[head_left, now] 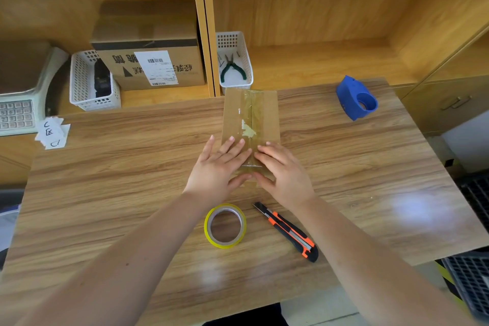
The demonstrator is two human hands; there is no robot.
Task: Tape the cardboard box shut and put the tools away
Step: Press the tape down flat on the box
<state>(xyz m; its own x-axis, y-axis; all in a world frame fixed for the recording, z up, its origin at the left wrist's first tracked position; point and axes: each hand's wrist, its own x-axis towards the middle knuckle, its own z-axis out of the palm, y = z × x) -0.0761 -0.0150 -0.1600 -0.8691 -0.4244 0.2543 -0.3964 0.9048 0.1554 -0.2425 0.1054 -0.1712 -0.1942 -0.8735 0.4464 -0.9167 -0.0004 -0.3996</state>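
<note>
Tape roll [225, 225] and utility knife [287, 231], nearest, flat on wooden table [105, 167]. Left hand [219, 167], right hand [281, 171]: fingers spread flat, pressing clear tape on cardboard box [251, 119]. Blue tape dispenser [356, 98] beyond, right. Pliers [232, 67] in white basket [246, 61], farthest.

Bare left hand [219, 167] flat, palm down, fingers [232, 147] spread forward, bare right hand [281, 171] flat beside it, fingertips angled inward, thumbs nearly meeting, both bare forearms reaching in from below
</note>
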